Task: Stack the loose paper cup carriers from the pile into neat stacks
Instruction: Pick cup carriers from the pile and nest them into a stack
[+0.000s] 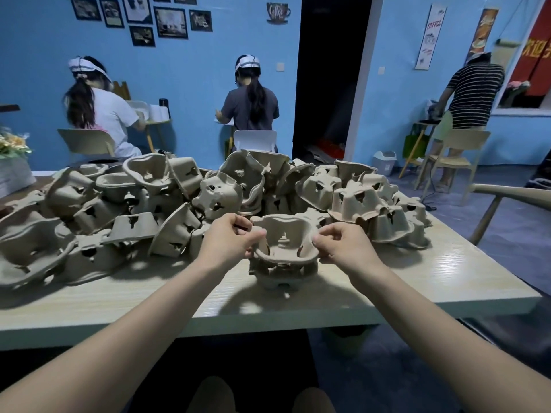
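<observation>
Centrally, both hands' fingers (255, 234) pinch the top carrier's (284, 244) opposite rims; bare table (432, 272) lies right.

I see a tan pulp carrier (284, 239) upright, mid-frame, atop a short stack (281, 274); the loose pile (179, 198) sprawls behind.

Pale wooden table (417, 281) bears heaped cup carriers (167, 204).

Café workroom: coffee-cup wall sign (278, 12)
</observation>
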A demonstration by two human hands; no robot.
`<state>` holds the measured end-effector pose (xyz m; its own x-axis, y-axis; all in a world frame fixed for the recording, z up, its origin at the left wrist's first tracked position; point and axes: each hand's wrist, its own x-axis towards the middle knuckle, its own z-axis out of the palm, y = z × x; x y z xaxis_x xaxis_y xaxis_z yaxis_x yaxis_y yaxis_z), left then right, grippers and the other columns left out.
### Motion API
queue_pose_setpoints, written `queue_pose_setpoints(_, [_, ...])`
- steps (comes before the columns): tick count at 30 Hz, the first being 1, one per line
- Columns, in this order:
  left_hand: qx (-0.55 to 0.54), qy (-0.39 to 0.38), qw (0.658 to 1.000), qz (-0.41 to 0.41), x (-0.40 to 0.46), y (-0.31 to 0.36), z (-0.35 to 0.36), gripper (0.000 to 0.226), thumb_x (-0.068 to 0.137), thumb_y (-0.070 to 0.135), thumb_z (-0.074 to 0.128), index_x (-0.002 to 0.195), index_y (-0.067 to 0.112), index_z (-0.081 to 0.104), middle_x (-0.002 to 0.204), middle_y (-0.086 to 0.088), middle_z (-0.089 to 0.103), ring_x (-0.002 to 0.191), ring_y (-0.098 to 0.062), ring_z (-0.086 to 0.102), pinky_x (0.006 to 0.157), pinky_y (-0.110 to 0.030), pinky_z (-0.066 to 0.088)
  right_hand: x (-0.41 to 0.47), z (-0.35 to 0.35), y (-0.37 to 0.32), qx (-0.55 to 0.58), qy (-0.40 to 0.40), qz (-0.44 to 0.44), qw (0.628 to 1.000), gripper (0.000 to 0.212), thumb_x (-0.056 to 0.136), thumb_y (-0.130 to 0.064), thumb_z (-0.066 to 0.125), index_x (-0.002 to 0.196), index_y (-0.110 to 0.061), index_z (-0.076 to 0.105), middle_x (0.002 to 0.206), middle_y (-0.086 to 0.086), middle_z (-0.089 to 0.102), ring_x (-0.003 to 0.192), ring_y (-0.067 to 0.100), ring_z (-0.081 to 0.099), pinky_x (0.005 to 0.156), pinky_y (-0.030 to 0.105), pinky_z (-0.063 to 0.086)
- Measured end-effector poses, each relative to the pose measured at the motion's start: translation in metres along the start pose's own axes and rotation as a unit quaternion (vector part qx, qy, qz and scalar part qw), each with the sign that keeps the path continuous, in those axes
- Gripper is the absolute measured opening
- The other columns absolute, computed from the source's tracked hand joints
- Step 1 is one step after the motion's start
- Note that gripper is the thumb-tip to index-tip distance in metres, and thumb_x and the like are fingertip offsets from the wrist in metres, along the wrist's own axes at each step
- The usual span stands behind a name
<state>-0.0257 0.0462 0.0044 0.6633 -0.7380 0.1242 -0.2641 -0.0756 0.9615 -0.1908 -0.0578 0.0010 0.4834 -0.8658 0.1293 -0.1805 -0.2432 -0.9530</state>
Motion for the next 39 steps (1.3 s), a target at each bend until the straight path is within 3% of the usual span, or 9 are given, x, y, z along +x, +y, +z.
queue_pose_setpoints(3, [0.052, 0.017, 0.998, 0.028, -0.001, -0.005, 0.000, 0.018, 0.079, 0.017, 0.075, 0.086, 0.006, 0.062, 0.068, -0.006, 0.059, 0.043, -0.003, 0.051, 0.044, -0.017, 0.043, -0.002, 0.003, 0.007, -0.033, 0.009, 0.009, 0.999, 0.008, 0.084, -0.006, 0.065, 0.090, -0.002, 0.062, 0.068, 0.008, 0.057, 0.057, 0.016, 0.055, 0.055, 0.028, 0.050])
queue_pose_setpoints(6, [0.119, 0.038, 0.990, 0.058, 0.000, -0.012, 0.002, 0.021, 0.076, 0.024, 0.077, 0.084, 0.010, 0.065, 0.072, -0.005, 0.064, 0.053, -0.010, 0.051, 0.059, -0.026, 0.045, 0.001, 0.005, 0.013, -0.117, 0.022, -0.017, 0.993, 0.009, 0.083, -0.013, 0.066, 0.089, -0.006, 0.066, 0.072, 0.009, 0.063, 0.067, 0.022, 0.061, 0.074, 0.042, 0.056])
queue_pose_setpoints(8, [0.143, 0.046, 0.986, 0.075, -0.002, -0.015, 0.003, 0.020, 0.076, 0.026, 0.077, 0.084, 0.012, 0.065, 0.069, 0.001, 0.062, 0.057, -0.009, 0.052, 0.061, -0.023, 0.045, 0.001, 0.005, 0.014, -0.173, 0.031, -0.033, 0.984, 0.013, 0.084, -0.016, 0.063, 0.093, -0.008, 0.068, 0.071, 0.006, 0.065, 0.074, 0.024, 0.062, 0.081, 0.041, 0.054])
queue_pose_setpoints(12, [0.153, 0.045, 0.983, 0.088, -0.004, -0.020, 0.006, 0.018, 0.078, 0.024, 0.076, 0.086, 0.011, 0.066, 0.073, 0.004, 0.062, 0.065, -0.008, 0.056, 0.061, -0.016, 0.045, -0.004, 0.006, 0.013, -0.239, 0.044, -0.063, 0.968, 0.016, 0.087, -0.019, 0.059, 0.095, -0.008, 0.069, 0.076, 0.005, 0.066, 0.080, 0.022, 0.063, 0.076, 0.029, 0.048])
queue_pose_setpoints(18, [0.183, 0.028, 0.979, 0.090, -0.008, -0.028, 0.007, 0.015, 0.081, 0.023, 0.073, 0.090, 0.013, 0.066, 0.076, 0.005, 0.062, 0.067, -0.006, 0.057, 0.056, -0.008, 0.042, -0.007, 0.007, 0.018, -0.301, 0.038, -0.102, 0.947, 0.024, 0.088, -0.020, 0.057, 0.070, -0.006, 0.064, 0.064, 0.007, 0.059, 0.065, 0.021, 0.051, 0.055, 0.021, 0.033])
queue_pose_setpoints(20, [0.213, 0.026, 0.972, 0.098, -0.007, -0.028, 0.007, 0.015, 0.080, 0.024, 0.073, 0.091, 0.016, 0.067, 0.087, 0.000, 0.059, 0.076, -0.012, 0.057, 0.069, -0.016, 0.045, -0.006, 0.006, 0.018, -0.302, 0.028, -0.102, 0.947, 0.026, 0.088, -0.021, 0.057, 0.070, -0.004, 0.064, 0.066, 0.010, 0.062, 0.067, 0.025, 0.054, 0.056, 0.021, 0.035])
queue_pose_setpoints(23, [0.284, 0.017, 0.951, 0.120, -0.004, -0.020, 0.011, 0.017, 0.081, 0.026, 0.071, 0.097, 0.021, 0.067, 0.099, 0.003, 0.048, 0.093, -0.014, 0.052, 0.084, -0.026, 0.042, -0.005, 0.001, 0.015, -0.283, 0.012, -0.107, 0.953, 0.021, 0.088, -0.023, 0.060, 0.086, -0.006, 0.072, 0.083, 0.010, 0.071, 0.080, 0.025, 0.062, 0.076, 0.032, 0.047])
queue_pose_setpoints(27, [0.301, -0.004, 0.937, 0.175, 0.002, 0.002, 0.032, 0.019, 0.083, 0.026, 0.068, 0.102, 0.024, 0.065, 0.101, 0.007, 0.047, 0.099, -0.014, 0.053, 0.087, -0.030, 0.045, 0.000, -0.023, 0.017, -0.284, 0.043, -0.116, 0.951, 0.024, 0.089, -0.026, 0.062, 0.107, -0.011, 0.069, 0.104, 0.003, 0.070, 0.092, 0.018, 0.062, 0.083, 0.027, 0.045])
queue_pose_setpoints(39, [0.316, -0.059, 0.902, 0.288, 0.019, 0.030, 0.157, 0.030, 0.085, 0.020, 0.061, 0.115, 0.020, 0.054, 0.117, 0.000, 0.051, 0.108, -0.019, 0.051, 0.085, -0.035, 0.044, 0.008, -0.099, 0.085, -0.332, 0.070, -0.036, 0.940, 0.024, 0.086, -0.021, 0.062, 0.108, -0.010, 0.066, 0.107, 0.009, 0.060, 0.101, 0.023, 0.058, 0.089, 0.029, 0.044])
